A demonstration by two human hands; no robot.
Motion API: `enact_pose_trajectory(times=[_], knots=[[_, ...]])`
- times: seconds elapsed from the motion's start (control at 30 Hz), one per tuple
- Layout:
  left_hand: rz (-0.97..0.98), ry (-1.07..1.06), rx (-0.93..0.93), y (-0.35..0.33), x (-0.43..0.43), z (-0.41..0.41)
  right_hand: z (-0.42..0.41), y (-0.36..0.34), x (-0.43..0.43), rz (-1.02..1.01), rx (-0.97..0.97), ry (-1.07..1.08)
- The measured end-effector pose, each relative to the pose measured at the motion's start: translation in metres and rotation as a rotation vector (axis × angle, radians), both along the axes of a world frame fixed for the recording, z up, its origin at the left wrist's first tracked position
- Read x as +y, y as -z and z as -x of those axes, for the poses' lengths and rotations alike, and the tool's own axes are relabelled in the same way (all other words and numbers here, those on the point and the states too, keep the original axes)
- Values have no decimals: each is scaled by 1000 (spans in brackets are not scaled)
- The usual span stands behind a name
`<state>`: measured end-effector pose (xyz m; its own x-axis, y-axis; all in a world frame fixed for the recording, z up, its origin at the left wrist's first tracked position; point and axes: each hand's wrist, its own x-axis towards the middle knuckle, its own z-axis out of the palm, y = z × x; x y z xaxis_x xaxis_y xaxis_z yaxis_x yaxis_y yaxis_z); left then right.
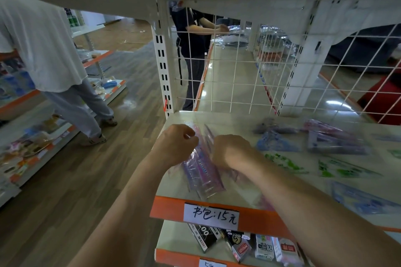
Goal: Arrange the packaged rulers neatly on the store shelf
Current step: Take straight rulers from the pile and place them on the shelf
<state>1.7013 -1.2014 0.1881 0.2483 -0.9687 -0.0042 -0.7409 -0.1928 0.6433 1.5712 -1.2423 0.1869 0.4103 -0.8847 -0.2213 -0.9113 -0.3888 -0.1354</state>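
Our left hand [178, 145] pinches the ruler pack [204, 178]; our right hand [230, 151] hides its grip. The pack's length points to the front edge of the shelf [227, 119].

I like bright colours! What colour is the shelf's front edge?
The shelf edge is orange, head view.

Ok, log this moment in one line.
left hand: pinches pink ruler packs | right hand: on them, grip hidden | blue packs, green packs: loose on shelf
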Motion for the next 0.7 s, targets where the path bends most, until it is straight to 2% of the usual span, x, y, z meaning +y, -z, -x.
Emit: enact_pose_trajectory(times=[0.07,0.2,0.27,0.37,0.5,0.7], knots=[[-3,13,102,-2,-4,4,17,-2,-10,-20,-165,25],[-39,22,597,-18,-11,29,45,-15,-24,14,-606,5],[2,23,739,-26,-17,46,58,-24,-26,34,-746,-34],[-2,41,862,-33,-24,71,84,-36,-30,-13,-800,-65],[-85,117,988,-34,-37,106,129,-48,-34,-172,-815,-95],[-137,200,1156,-42,-56,160,199,-66,-30,-225,-890,18]])
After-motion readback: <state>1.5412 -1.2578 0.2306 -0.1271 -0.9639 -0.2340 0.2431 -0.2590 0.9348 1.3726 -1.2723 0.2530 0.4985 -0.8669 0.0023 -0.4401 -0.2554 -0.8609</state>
